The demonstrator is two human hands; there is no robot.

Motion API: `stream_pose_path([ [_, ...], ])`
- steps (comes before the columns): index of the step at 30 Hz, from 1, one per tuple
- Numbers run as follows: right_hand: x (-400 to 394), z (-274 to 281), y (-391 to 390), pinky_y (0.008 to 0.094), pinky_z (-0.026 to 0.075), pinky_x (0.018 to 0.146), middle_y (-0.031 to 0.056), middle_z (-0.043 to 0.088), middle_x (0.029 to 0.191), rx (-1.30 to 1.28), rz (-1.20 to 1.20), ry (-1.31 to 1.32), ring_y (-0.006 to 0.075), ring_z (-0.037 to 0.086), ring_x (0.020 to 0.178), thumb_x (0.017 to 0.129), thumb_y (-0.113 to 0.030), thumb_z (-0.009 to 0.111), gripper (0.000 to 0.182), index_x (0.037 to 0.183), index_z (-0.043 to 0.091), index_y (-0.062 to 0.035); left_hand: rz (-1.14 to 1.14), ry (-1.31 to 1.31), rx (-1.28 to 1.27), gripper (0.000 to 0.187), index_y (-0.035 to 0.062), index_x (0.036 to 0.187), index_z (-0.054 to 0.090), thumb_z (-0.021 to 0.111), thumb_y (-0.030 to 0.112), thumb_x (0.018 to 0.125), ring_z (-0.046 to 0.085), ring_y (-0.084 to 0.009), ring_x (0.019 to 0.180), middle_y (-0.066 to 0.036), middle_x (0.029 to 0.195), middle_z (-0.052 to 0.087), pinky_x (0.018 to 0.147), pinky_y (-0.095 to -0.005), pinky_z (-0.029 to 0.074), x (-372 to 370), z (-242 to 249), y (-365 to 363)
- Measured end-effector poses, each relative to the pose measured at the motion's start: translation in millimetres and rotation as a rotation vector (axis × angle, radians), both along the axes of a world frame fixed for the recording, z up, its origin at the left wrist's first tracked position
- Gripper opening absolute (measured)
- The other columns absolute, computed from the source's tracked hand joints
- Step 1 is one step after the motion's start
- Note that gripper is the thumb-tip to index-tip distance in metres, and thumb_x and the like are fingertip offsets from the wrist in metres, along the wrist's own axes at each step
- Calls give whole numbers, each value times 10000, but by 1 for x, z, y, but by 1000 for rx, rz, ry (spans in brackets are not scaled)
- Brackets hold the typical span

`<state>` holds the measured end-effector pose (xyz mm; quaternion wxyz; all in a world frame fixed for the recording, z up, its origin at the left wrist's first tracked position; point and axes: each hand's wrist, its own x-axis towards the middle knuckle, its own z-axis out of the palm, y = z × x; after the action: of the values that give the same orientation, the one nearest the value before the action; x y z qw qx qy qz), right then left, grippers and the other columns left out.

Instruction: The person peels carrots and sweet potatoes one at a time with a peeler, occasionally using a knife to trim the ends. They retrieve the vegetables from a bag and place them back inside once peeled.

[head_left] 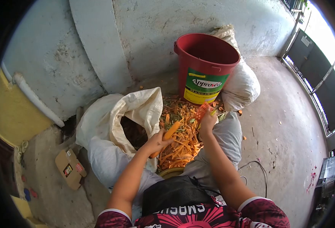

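Observation:
My left hand [156,143] is closed around an orange carrot [172,130], whose upper end points up and to the right. In my right hand [208,122] is an orange-red peeler [202,111] with holes in it, held a short way from the carrot. A bit of yellow shows at those fingers. Beneath both hands lies a heap of carrot peels [182,149] with some green stems mixed in. The yellowish rim of a basin [171,173] shows below the heap. Left of the carrot, a white woven sack [154,102] stands with its mouth open and a dark inside.
A large red bucket [207,81] stands beyond the peels, with a full white sack [242,86] behind it. Carrot pieces [244,138] are scattered on the concrete floor. A cardboard piece [70,169] lies at left, and a dark cable [264,171] at right. A wall rises behind.

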<state>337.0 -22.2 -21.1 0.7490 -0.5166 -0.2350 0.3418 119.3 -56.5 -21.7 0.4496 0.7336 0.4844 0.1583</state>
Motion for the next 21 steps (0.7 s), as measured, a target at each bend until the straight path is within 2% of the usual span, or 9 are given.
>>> stream_pose_path([
  [3, -13, -22, 2, 261, 375, 547, 36, 500, 702, -146, -70, -238, 116, 452, 594, 854, -205, 445, 214, 852, 490, 4, 42, -158, -60, 481, -22, 1054, 420, 511, 373, 795, 518, -160, 760, -123, 862, 533, 701, -254, 402, 2, -8, 3],
  [4, -15, -22, 0, 248, 361, 538, 25, 487, 680, -208, -30, -186, 105, 427, 581, 852, -203, 448, 210, 870, 494, 1, 48, -215, -75, 493, -26, 1070, 411, 506, 377, 801, 496, -142, 786, -120, 889, 507, 720, -232, 391, 2, -12, 5],
  [7, -17, -9, -7, 258, 356, 543, 16, 471, 662, -264, 58, -140, 96, 415, 578, 853, -195, 444, 209, 861, 489, 8, 96, -452, -253, 362, 29, 897, 453, 483, 380, 814, 504, -109, 685, -60, 743, 531, 641, -242, 387, 1, -5, 3],
  [10, -18, -16, -4, 254, 340, 515, 4, 449, 630, -211, 57, -178, 88, 390, 545, 856, -197, 438, 203, 825, 486, -2, 9, -746, -470, 390, 43, 847, 471, 450, 431, 817, 496, -128, 628, -58, 683, 498, 598, -246, 417, -2, -11, 6],
  [13, -22, -20, -5, 244, 320, 497, -7, 426, 599, -265, 88, -159, 78, 362, 520, 855, -203, 441, 205, 798, 482, -11, -75, -734, -583, 399, 74, 713, 456, 455, 464, 800, 473, -115, 522, -33, 566, 453, 514, -246, 409, -4, -2, 3],
  [16, -26, -19, -8, 248, 305, 469, -7, 421, 585, -193, 138, -70, 76, 373, 512, 849, -219, 451, 207, 774, 483, -29, -63, -663, -587, 432, 70, 666, 453, 471, 486, 781, 476, -120, 487, -30, 526, 438, 488, -245, 404, -4, -4, 0],
  [19, -27, -16, -8, 211, 339, 431, -20, 452, 592, -318, 324, 118, 78, 439, 497, 846, -178, 447, 147, 808, 500, -45, -2, -778, -608, 488, 74, 648, 443, 424, 546, 772, 465, -139, 483, -23, 511, 416, 506, -280, 413, -2, -3, 1],
  [21, -22, -46, 1, 235, 394, 470, 13, 502, 661, -486, 565, 73, 113, 491, 540, 853, -185, 427, 173, 862, 504, -30, 171, -1102, -549, 531, 76, 635, 431, 357, 583, 774, 448, -158, 476, -21, 501, 399, 544, -318, 416, 0, 5, 4],
])
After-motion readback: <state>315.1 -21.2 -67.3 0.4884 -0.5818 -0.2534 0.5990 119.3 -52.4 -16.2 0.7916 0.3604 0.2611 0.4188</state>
